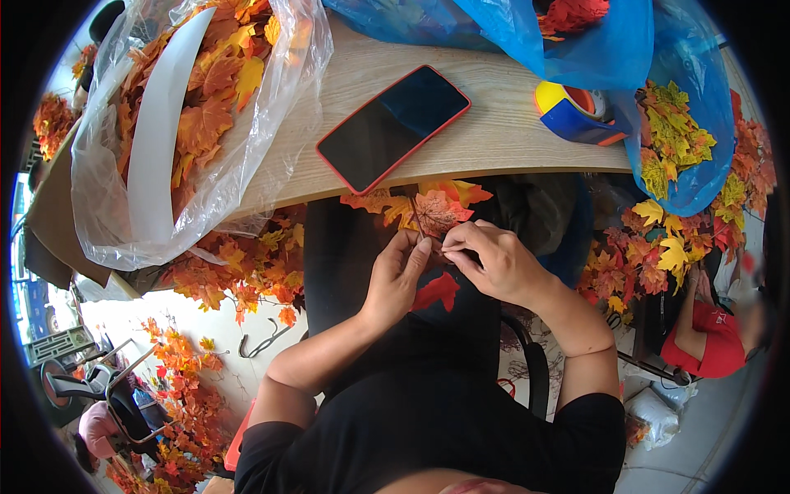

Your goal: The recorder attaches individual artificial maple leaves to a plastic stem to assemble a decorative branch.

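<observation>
Above my lap, close to the table's front edge, both hands work on a brown stem of artificial maple leaves. My left hand (397,276) is closed, thumb and fingers pinching the stem. Just right of it, my right hand (496,259) pinches at the same stem with its fingertips; the exact spot is too small to make out. An orange-pink maple leaf (443,216) with yellow and orange ones beside it spreads beyond my fingers. Below the hands hangs a red maple leaf (438,292).
On the wooden table (354,74) lie a dark phone (395,128) with a red edge and a tape roll (576,115). A clear plastic bag (271,156) of leaves stands left, a blue bag (592,62) right. Leaf garlands (185,387) cover the floor. Another person's red sleeve (706,342) shows right.
</observation>
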Tool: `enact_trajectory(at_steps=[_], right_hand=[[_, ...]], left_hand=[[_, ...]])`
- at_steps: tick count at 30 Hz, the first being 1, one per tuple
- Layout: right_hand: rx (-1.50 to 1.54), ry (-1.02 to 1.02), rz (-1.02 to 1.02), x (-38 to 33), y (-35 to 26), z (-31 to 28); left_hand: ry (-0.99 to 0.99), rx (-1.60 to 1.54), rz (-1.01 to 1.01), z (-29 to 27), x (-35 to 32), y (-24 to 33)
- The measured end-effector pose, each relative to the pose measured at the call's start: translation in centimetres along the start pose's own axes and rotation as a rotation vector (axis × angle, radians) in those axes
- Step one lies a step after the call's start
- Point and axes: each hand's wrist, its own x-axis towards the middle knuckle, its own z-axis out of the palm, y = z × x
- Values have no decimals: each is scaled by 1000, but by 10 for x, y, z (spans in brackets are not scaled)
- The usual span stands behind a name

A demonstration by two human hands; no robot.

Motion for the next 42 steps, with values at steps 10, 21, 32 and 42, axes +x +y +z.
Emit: enact_trajectory(at_steps=[10, 21, 32, 42], right_hand=[[-30, -2, 2, 1, 1, 8], [357, 15, 589, -11, 24, -6], [-225, 289, 126, -23, 7, 0], [-439, 313, -58, -26, -4, 14]], left_hand=[[-15, 113, 44, -2, 1, -6], [-85, -782, -269, -26, 23, -2], [391, -266, 17, -26, 8, -17], [165, 688, 435, 4, -8, 24]])
